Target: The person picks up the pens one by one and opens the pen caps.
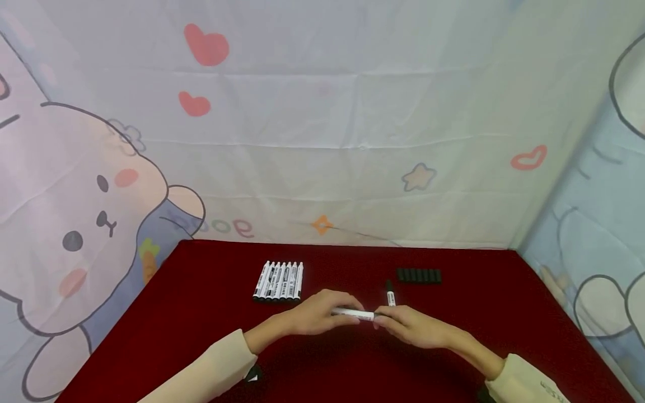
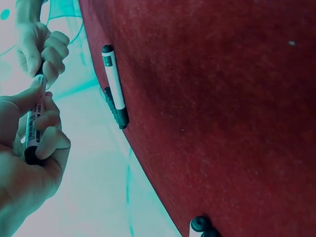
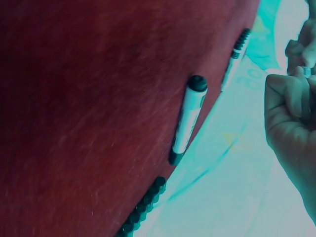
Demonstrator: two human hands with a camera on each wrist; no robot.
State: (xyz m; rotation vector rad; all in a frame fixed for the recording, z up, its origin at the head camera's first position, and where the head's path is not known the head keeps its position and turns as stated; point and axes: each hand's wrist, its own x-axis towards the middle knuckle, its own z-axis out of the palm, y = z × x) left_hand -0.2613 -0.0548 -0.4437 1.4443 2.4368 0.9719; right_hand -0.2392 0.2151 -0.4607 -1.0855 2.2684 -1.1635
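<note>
In the head view my left hand (image 1: 322, 312) grips the white barrel of a marker (image 1: 359, 314), held level above the red table. Its black base end (image 2: 34, 155) shows in the left wrist view. My right hand (image 1: 415, 326) pinches the marker's black cap at the other end, fingers mostly covering it. In the right wrist view, that hand (image 3: 291, 106) is curled up close to the left one. Just beyond the right fingers lies another white marker (image 1: 391, 298), its black cap (image 1: 389, 285) pointing away.
Several white markers without caps (image 1: 279, 281) lie side by side at the back left of the red table (image 1: 201, 313). A row of black caps (image 1: 419, 275) is lined up at the back right. A printed cloth backdrop (image 1: 322, 123) rises behind the table.
</note>
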